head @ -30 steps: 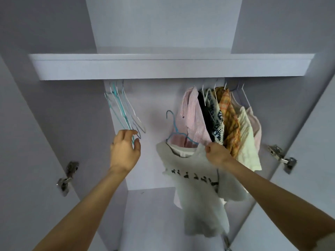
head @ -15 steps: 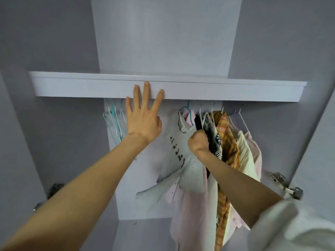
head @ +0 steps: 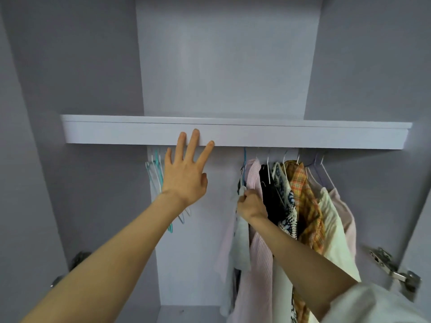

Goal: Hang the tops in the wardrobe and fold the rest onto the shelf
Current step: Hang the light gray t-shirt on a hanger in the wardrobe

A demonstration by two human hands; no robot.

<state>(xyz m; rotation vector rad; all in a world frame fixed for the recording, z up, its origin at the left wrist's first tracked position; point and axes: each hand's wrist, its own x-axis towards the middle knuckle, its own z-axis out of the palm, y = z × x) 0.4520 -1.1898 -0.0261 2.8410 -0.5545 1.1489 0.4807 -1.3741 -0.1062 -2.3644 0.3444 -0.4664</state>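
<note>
1. Since half a second ago the white top has swung in from its spread-out pose and now hangs narrow and straight at the left end of the hung clothes; the right hand has dropped a little with it.
2. The left hand has stayed raised with its fingers straight and spread, their tips against the front edge of the shelf; it holds nothing.
3. The right hand's fingers are curled, pinching the white top near its shoulder, just below the blue hanger that carries it.
4. The blue hanger's hook goes up behind the shelf edge; the rail itself is hidden.
5. Right of the white top, pressed close together, hang a pink striped shirt, a black garment, a blue-and-white patterned top, an orange plaid shirt, a cream top and a pale pink top.
6. A bunch of empty hangers hangs at the left, partly behind the left wrist.
7. Metal hinges show on the wardrobe's side walls.
</note>
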